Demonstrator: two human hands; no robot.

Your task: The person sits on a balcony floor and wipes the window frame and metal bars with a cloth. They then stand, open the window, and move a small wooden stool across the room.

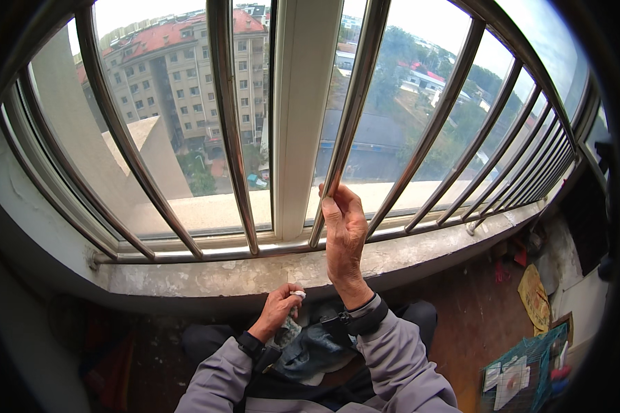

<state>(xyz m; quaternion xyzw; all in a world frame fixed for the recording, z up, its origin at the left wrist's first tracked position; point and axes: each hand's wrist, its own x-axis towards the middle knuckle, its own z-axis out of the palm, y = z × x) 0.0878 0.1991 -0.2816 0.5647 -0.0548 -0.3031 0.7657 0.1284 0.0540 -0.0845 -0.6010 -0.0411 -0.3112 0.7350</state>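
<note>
My right hand [345,235] is raised to an upright stainless-steel bar [352,111] of the window guard. The thumb lies in front of the bar and the fingertips reach around its far side. Lower and to the left, my left hand [279,308] pinches a crumpled cloth [288,330]. A white bit of it shows by the thumb, and the rest hangs below the fingers. Beneath both wrists lies a bluish-grey cloth [315,353] at my lap. The window's white frame post [307,118] stands just behind the gripped bar.
A bottom rail [284,250] joins the bars above a worn, flaking sill [186,276]. On the right, a teal wire basket [528,361] holding white items stands on the brown floor [460,310]. A yellow bag [535,297] lies beyond it.
</note>
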